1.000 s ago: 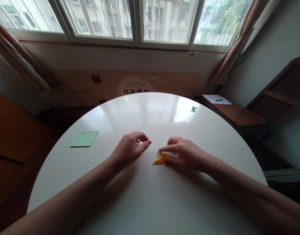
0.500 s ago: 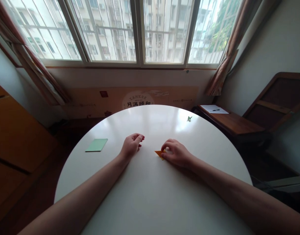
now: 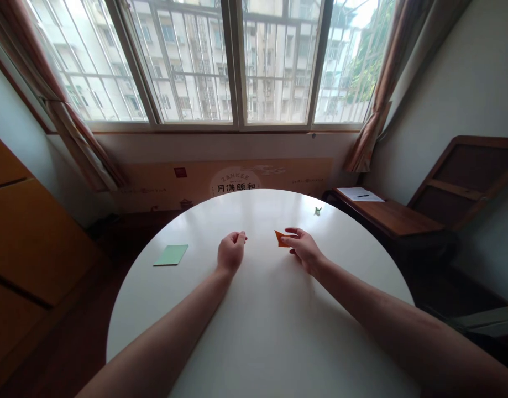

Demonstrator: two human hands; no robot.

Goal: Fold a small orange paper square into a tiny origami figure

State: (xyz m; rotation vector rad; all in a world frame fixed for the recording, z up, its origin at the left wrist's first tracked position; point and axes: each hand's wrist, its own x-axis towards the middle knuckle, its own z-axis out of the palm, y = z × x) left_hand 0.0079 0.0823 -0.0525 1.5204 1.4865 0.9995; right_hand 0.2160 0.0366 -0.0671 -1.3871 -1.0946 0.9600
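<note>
A small orange piece of folded paper [image 3: 282,240] is pinched between the thumb and fingers of my right hand [image 3: 304,247], lifted just off the table. It shows a pointed corner towards the upper left. My left hand [image 3: 231,250] is closed in a loose fist to the left of it, the thumb resting against the curled fingers, and nothing shows in it. A gap of bare tabletop lies between the two hands. Left of my left hand lies a flat stack of square green paper [image 3: 171,255]. Beyond my right hand sits a tiny folded green paper figure [image 3: 318,211].
Both arms reach over a round white table [image 3: 254,342]. To the right stands a wooden chair [image 3: 407,214] bearing a white sheet [image 3: 359,194] with a pen [image 3: 363,195]. A wooden cabinet [image 3: 42,221] is at the left, and barred windows and a printed cardboard panel [image 3: 297,177] are behind.
My right hand has raised and turned the orange paper, so its point now faces up. My left fingers have curled tighter. The whole view has tilted up slightly.
</note>
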